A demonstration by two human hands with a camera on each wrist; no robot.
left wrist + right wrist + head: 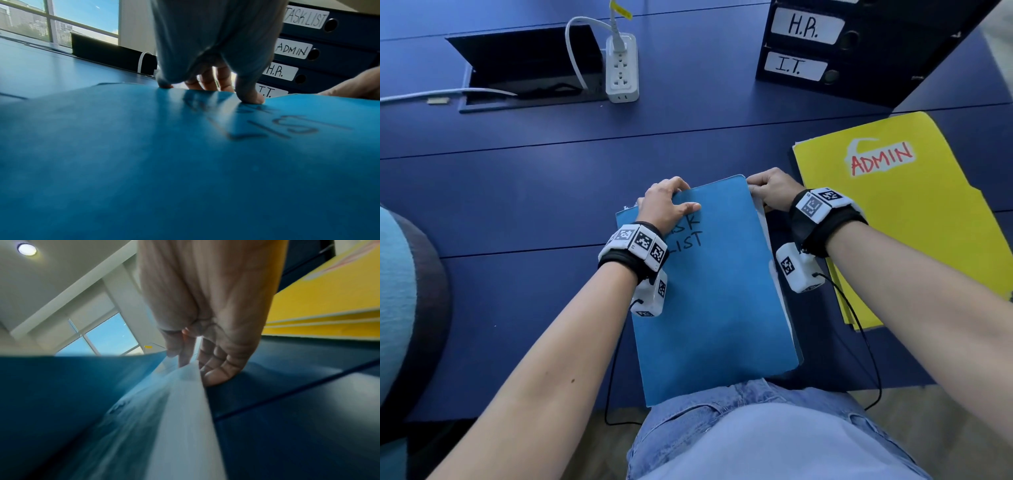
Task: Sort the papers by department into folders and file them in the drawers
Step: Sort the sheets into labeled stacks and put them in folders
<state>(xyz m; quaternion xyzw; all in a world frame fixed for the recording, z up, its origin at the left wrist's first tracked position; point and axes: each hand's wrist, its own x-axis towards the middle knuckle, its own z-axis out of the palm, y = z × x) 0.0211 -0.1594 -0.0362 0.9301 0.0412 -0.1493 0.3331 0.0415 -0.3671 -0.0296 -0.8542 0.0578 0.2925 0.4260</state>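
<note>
A blue folder [717, 294] marked TASK LIST lies on the dark blue desk [517, 192], its near end over my lap. My left hand [681, 198] grips its far left corner, with the thumb [249, 92] on the cover and the fingers curled over the far edge. My right hand [755, 192] pinches the white papers [185, 402] at the far right corner, under the raised blue cover [72, 386]. A yellow ADMIN folder [893, 212] lies to the right. The dark drawer unit [866, 68] stands at the back right, labelled TASK LIST, ADMIN, H.R. and I.T.
A white power strip [621, 68] and its cable lie beside an open cable hatch [527, 68] at the back left. A padded chair [404, 301] shows at the left edge. Wrist-camera cables hang over the desk's front edge.
</note>
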